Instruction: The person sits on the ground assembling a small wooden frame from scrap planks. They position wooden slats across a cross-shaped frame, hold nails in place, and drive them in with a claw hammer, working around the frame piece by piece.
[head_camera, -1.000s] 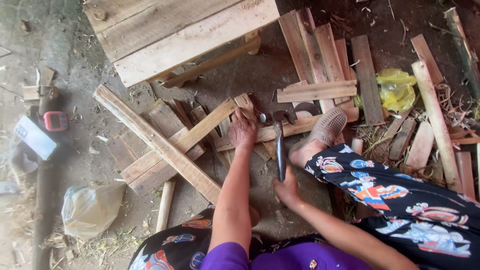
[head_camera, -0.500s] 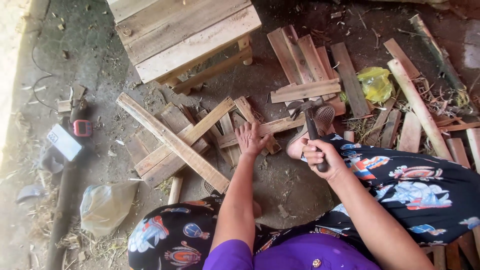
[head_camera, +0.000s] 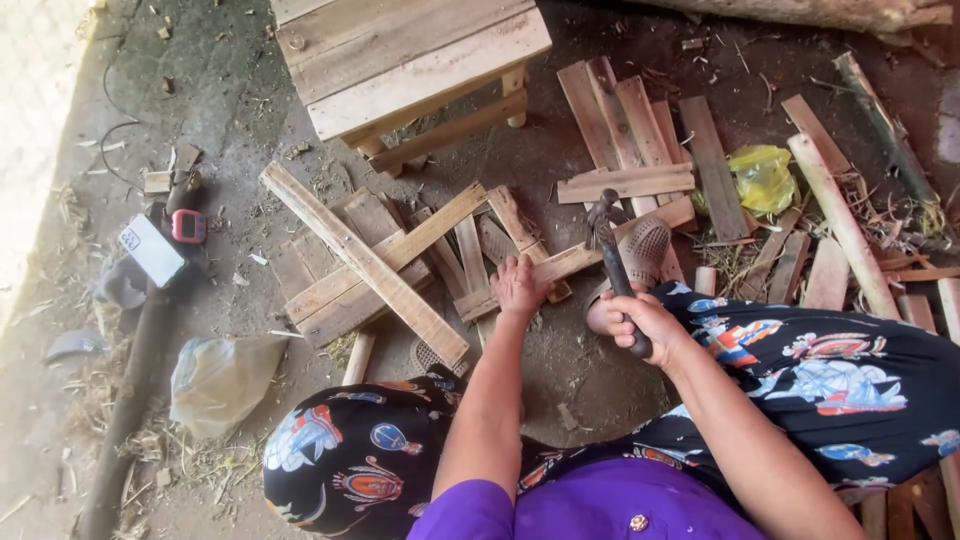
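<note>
The left hand (head_camera: 520, 285) presses flat, fingers spread, on a wooden slat (head_camera: 560, 265) at frame centre; a slipped blow could catch those fingers. The right hand (head_camera: 640, 325) is clenched around the hammer (head_camera: 612, 255) handle, head raised just right of the slat, wrist cocked

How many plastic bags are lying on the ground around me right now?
2. A yellow plastic bag lies among the slats at upper right; a clear plastic bag lies at lower left. Others may be hidden.
</note>
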